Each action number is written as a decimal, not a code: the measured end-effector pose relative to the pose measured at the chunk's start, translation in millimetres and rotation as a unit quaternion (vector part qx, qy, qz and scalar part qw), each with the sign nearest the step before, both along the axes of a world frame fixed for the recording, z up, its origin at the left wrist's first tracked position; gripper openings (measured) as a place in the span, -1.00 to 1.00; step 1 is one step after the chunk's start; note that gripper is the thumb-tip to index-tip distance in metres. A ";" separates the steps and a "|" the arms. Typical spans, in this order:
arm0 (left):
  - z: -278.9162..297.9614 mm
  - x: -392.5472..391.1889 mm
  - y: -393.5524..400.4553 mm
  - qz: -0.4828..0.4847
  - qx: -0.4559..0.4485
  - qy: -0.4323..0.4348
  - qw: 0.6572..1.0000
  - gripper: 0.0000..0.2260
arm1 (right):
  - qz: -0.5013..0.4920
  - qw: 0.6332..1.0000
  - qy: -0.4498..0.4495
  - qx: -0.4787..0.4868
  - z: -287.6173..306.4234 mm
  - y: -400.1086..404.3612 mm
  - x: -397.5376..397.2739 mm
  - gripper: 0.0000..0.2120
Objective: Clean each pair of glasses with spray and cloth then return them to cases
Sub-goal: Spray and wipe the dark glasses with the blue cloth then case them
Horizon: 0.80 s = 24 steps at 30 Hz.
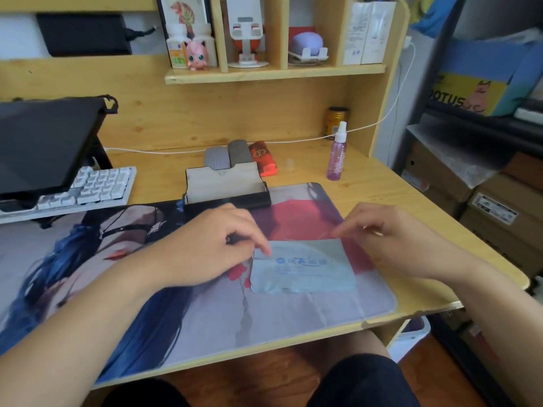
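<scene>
A grey-blue cleaning cloth (302, 268) lies flat on the printed desk mat (205, 312). My left hand (205, 245) hovers at the cloth's top left corner, fingers curled on a small dark piece that looks like a glasses arm (232, 239). My right hand (390, 239) is at the top right corner, blurred, its fingers curled round a thin shiny part. The rest of the glasses is too faint to make out. Behind the hands, a black glasses case (226, 189) stands open and empty. The purple spray bottle (337, 155) stands upright at the back right.
Two grey cases (227, 155) and a red case (264, 161) lie behind the open one. A small clear cap (289, 165) sits near the bottle. A white keyboard (85, 188) and a dark tilted screen (44, 142) fill the left. Boxes stand to the right of the desk.
</scene>
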<state>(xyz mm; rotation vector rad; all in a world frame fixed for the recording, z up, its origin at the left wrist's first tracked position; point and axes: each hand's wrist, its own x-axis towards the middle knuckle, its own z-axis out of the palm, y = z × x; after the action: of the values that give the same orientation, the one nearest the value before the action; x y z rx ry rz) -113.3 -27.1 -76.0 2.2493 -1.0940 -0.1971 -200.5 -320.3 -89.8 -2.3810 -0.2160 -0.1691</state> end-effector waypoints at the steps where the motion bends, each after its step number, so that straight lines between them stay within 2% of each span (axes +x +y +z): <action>1: 3.5 5.5 -8.9 0.023 0.034 -0.021 0.999 -0.76 | -0.022 0.999 0.017 -0.037 -0.4 2.3 10.5 -0.72; 3: 6.0 18.6 -29.1 0.053 0.144 -0.072 0.985 -0.82 | -0.033 0.991 0.051 -0.121 -2.9 6.9 28.9 -0.87; 5: 3.6 30.3 -47.1 0.060 0.216 -0.059 0.973 -0.66 | -0.021 0.981 0.080 -0.174 -3.5 9.3 40.2 -0.91; 7: 1.6 41.1 -58.3 0.063 0.235 -0.036 0.969 -0.61 | -0.007 0.971 0.131 -0.198 1.8 11.8 44.3 -0.91; 9: 1.3 49.0 -65.2 0.051 0.238 -0.015 0.970 -0.66 | 0.014 0.965 0.155 -0.214 8.8 12.9 46.2 -0.89; 10: 2.2 51.2 -68.4 0.036 0.230 0.001 0.973 -0.68 | 0.024 0.968 0.145 -0.202 13.2 12.6 46.2 -0.88; 12: 4.7 53.5 -72.0 -0.002 0.198 0.044 0.979 -0.71 | 0.040 0.987 0.100 -0.119 23.6 12.1 44.3 -0.89; 15: 11.8 54.8 -67.7 -0.041 0.089 0.143 0.985 -0.87 | 0.065 0.995 0.081 0.004 45.9 9.0 38.9 -0.88; 17: 16.9 56.8 -58.9 -0.044 0.013 0.169 0.984 -0.89 | 0.072 0.994 0.078 0.005 59.8 6.0 38.5 -0.90; 19: 22.9 59.2 -49.7 -0.034 -0.022 0.151 0.988 -0.87 | 0.069 0.994 0.080 0.004 69.2 2.5 41.4 -0.97; 21: 30.2 60.5 -42.1 -0.015 -0.042 0.127 0.991 -0.85 | 0.058 0.995 0.077 0.012 75.6 -1.7 44.5 -0.89; 24: 40.2 63.3 -31.9 -0.020 -0.080 0.163 0.983 -0.74 | 0.042 0.997 0.060 0.037 79.5 -5.2 49.8 -0.81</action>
<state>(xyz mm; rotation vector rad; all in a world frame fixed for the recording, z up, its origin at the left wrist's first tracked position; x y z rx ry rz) -50.1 -59.0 -35.9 1.9673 -0.9424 -0.4602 -150.7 -325.5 -10.3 -2.2951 -0.2492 0.0055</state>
